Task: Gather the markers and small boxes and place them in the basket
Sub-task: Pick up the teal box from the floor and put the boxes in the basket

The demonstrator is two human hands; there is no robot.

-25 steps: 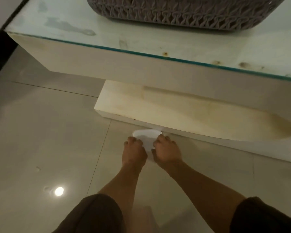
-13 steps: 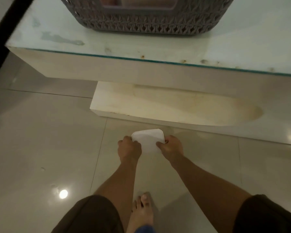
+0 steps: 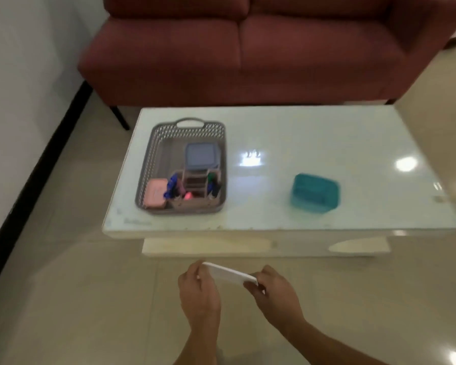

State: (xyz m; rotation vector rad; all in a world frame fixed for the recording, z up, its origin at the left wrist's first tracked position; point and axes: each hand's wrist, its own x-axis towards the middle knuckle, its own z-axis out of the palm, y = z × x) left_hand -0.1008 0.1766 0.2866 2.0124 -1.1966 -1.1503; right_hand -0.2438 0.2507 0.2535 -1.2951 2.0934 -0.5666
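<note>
A flat white lid hangs in the air in front of the table, tilted down to the right. My left hand grips its left end and my right hand pinches its right end. The grey basket stands on the left part of the white glass-topped table. Inside it are a grey-blue box, a pink box and a holder with markers. A teal box sits alone on the table to the right of the basket.
A dark red sofa stands behind the table. A white wall with a black skirting runs along the left. Glossy beige floor tiles surround the table and show light reflections.
The view has risen from the floor under the table to above the tabletop. Both hands have lifted the white lid off the floor and now hold it up in front of the table.
</note>
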